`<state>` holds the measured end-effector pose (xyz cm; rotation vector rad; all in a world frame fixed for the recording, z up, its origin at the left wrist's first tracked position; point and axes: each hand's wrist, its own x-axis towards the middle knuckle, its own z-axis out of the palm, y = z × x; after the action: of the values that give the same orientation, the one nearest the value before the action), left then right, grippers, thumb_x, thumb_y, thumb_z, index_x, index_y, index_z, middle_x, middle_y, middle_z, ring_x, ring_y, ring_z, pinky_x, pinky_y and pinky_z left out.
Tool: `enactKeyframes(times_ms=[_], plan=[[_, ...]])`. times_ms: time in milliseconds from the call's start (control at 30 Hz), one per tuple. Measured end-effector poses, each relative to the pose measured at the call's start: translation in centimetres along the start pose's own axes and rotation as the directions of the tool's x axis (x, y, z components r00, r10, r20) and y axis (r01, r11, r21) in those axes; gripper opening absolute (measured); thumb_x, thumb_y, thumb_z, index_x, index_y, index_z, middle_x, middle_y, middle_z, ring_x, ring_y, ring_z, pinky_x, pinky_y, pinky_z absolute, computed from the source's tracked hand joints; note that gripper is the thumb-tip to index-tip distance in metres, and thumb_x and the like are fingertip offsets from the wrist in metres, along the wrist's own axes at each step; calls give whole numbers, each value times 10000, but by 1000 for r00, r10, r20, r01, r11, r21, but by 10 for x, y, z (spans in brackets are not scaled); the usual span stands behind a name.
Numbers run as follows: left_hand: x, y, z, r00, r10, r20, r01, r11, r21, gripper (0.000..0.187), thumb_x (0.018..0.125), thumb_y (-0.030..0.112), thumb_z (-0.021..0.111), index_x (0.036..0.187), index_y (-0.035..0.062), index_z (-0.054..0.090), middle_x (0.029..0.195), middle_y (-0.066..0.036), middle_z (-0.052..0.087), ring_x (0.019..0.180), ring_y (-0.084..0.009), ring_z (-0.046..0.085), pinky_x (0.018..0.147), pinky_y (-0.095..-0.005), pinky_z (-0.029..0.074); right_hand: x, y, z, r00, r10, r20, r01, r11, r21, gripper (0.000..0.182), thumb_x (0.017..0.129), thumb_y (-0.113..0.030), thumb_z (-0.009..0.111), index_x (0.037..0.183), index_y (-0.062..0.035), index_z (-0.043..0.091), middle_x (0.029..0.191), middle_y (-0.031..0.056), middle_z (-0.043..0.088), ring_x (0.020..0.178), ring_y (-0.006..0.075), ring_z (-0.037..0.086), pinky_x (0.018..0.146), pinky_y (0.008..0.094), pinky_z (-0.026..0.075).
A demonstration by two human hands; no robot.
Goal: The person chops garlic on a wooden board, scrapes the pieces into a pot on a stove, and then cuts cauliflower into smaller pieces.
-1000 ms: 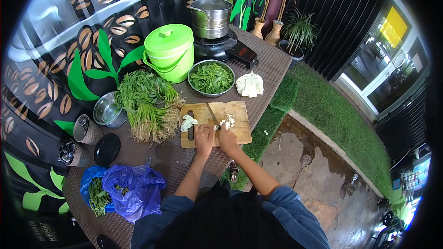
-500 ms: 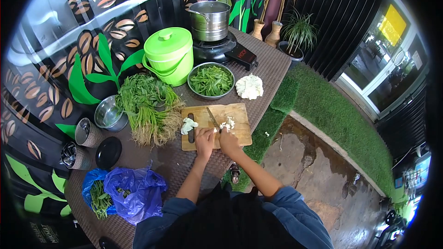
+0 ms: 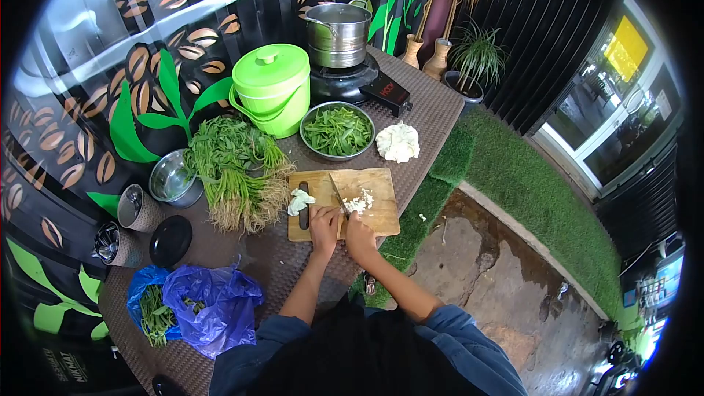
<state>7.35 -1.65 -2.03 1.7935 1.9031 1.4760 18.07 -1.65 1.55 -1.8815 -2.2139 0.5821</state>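
A wooden cutting board [image 3: 381, 226] lies near the table's right edge. My right hand [image 3: 361, 238] is closed round the handle of a knife [image 3: 337, 192], whose blade points away over the board. Just left of the knife, my left hand [image 3: 323, 229] has its fingers bent together on the board; what they hold, if anything, is hidden. Small chopped white pieces [image 3: 358, 202] lie right of the blade. A pale leafy piece [image 3: 300, 202] rests by the board's dark handle slot. Beyond the board sits a white cauliflower-like head [image 3: 397, 142].
A steel bowl of cut greens [image 3: 337, 130], a green lidded bucket [image 3: 271, 88] and a pot [image 3: 338, 35] on a stove stand behind the board. Rooted greens [image 3: 238, 169], an empty bowl [image 3: 176, 178], a black lid [image 3: 171, 241] and plastic bags [image 3: 213, 308] are at left.
My right hand has shifted slightly down and left with the knife, closer to my left hand. The chopped white pieces are more spread out and more visible. The whole view has tilted slightly.
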Motion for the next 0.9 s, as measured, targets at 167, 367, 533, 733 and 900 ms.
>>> enactKeyframes(times_ms=[167,367,533,733,900], plan=[[-2,5,-4,1000,9,-23,-9,1000,-14,125,767,20,660,872,17,726,877,-105,684,876,-277,551,780,-360,467,14,6,-2,996,-67,-55,68,997,26,195,893,-144,485,994,17,446,812,248,656,771,390,674,665,460,551],[0,4,-3,999,-1,-37,1,1000,-18,111,764,32,669,858,17,727,873,-105,686,870,-275,548,776,-362,466,0,0,4,999,-48,-12,47,998,-42,211,887,-144,509,998,21,437,825,262,649,790,366,680,658,451,557],[-3,-1,0,999,-4,-33,4,1000,-1,104,776,65,668,852,29,730,878,-95,689,899,-266,555,805,-369,453,16,6,2,998,-47,-49,46,999,-16,222,922,-196,459,1010,8,449,821,236,669,771,379,681,661,446,554],[0,-1,1,999,-39,-38,38,999,-19,88,775,103,679,821,51,732,885,-70,698,898,-249,554,838,-361,404,10,2,-2,996,-93,0,92,993,-71,208,906,-167,477,986,20,432,786,230,659,748,390,675,638,448,556],[0,-6,1,998,-62,-4,62,998,-18,91,776,97,676,833,52,730,869,-77,692,902,-255,557,827,-372,403,17,4,9,998,-40,-38,40,999,-5,229,930,-227,446,977,-3,447,779,247,657,762,389,675,663,468,548]])
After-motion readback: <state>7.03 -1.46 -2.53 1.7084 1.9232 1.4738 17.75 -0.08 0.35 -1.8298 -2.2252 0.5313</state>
